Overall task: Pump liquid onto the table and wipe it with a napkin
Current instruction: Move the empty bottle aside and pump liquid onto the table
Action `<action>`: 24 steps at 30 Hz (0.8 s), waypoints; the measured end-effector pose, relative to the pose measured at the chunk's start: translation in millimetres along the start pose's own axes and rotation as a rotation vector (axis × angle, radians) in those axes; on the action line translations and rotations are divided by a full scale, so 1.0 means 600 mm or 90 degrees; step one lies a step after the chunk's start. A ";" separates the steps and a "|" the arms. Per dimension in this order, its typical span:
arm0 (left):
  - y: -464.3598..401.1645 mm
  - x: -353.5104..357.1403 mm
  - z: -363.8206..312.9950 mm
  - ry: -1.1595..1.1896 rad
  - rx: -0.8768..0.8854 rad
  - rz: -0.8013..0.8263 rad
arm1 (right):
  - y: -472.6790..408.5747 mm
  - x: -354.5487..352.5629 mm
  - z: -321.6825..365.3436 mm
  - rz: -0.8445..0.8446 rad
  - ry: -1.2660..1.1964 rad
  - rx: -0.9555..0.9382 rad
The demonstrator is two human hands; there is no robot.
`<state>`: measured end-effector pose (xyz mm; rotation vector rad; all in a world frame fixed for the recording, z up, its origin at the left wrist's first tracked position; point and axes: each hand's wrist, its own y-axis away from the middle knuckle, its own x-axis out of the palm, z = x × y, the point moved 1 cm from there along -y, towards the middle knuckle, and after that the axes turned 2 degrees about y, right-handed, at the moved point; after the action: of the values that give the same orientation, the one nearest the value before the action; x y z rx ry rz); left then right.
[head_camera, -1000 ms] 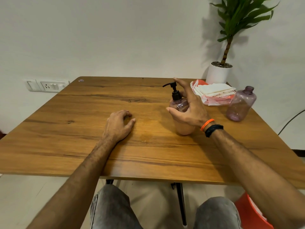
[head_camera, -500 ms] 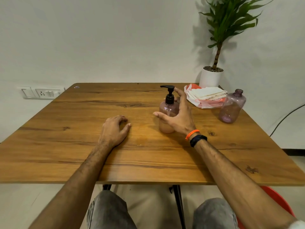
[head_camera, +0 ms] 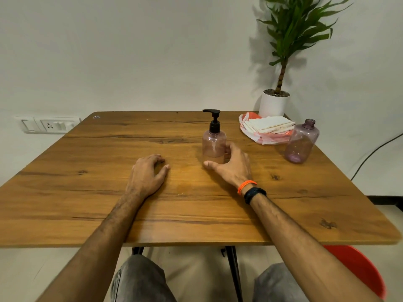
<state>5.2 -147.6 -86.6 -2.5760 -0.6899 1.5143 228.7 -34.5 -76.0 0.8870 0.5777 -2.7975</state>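
Observation:
A pink translucent pump bottle (head_camera: 213, 144) with a black pump head stands upright on the wooden table (head_camera: 87, 203), a little right of the middle. My right hand (head_camera: 233, 166) lies just in front and right of its base; the fingers touch its right side and the thumb stretches out straight in front of it. My left hand (head_camera: 147, 175) rests on the table left of the bottle, fingers loosely curled, holding nothing. A stack of cream napkins (head_camera: 270, 125) lies on a red-and-white plastic bag at the back right.
A second pink bottle (head_camera: 302, 141) without a cap stands at the right, beside the napkins. A potted plant (head_camera: 274, 104) stands behind the table's far right corner. A red stool (head_camera: 359, 269) sits below the table's right front edge.
My right hand has slid down from the pump head and the bottle's body to the table at its base. The camera view has tilted up slightly. My left hand has stayed put.

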 end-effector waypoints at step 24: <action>-0.011 0.014 0.020 0.022 -0.011 -0.036 | -0.160 0.094 0.025 -0.017 -0.048 0.062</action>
<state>-3.9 -139.8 -97.9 -2.5659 -0.7689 1.4512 150.7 45.9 -67.3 0.7923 0.4477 -2.8905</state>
